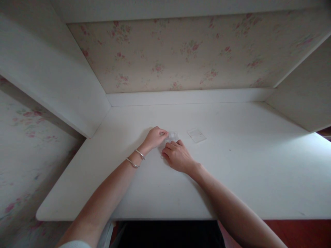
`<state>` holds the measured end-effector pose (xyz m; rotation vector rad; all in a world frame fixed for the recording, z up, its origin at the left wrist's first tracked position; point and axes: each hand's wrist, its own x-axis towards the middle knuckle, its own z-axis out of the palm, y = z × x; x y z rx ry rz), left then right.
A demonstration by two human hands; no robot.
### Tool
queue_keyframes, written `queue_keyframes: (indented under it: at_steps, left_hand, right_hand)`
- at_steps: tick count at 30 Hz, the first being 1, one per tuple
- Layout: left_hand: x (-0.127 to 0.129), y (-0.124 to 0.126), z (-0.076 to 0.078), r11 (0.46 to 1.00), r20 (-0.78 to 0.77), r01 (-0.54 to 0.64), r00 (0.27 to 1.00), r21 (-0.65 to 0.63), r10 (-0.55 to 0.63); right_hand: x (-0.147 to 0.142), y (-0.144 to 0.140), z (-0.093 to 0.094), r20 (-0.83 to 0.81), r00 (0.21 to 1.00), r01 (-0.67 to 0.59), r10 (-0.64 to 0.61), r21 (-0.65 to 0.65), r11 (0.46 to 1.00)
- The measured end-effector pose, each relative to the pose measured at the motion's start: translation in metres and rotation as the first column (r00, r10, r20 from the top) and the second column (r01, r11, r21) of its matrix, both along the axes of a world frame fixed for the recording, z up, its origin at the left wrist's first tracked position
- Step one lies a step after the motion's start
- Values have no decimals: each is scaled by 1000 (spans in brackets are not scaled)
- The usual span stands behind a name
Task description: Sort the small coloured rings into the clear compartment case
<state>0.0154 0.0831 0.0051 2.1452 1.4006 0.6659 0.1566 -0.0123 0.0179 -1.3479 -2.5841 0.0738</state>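
Both of my hands meet at the middle of a white desk (232, 172). My left hand (155, 137), with two thin bracelets on its wrist, pinches the far edge of a small clear plastic item (172, 136). My right hand (178, 155) lies flat over the near part of the same clear item, fingers pressed on it. Most of that item is hidden under my fingers, and I cannot tell what it is. A flat clear square piece (197, 135) lies on the desk just right of my hands, untouched.
White side panels (51, 79) close in the desk on the left and right, and a flowered back wall (181, 51) stands behind it. A dark gap (170, 234) lies below the desk's front edge.
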Motion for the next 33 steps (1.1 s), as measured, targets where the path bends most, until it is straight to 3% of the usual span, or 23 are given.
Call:
queue_keyframes:
  at_steps: [8, 17, 23, 29, 33]
  left_hand:
    - [-24, -23, 10, 998, 107, -50, 993, -25, 52]
    - [-51, -76, 10, 988, 19, 154, 988, -12, -153]
    - [-50, -80, 12, 943, -99, 333, 937, -30, -334]
    - [-52, -80, 10, 942, -165, 335, 929, -12, -332]
    - [-53, -80, 9, 940, -168, 340, 925, -28, -340]
  right_hand:
    - [3, -3, 7, 37, 999, -14, 13, 9, 1000]
    - [2, -3, 6, 40, 999, -22, 22, -12, 1000]
    - [1, -2, 7, 30, 999, -41, 42, -44, 998]
    - [7, 2, 9, -37, 999, 37, -38, -17, 999]
    - [10, 3, 8, -44, 999, -4, 2, -47, 999]
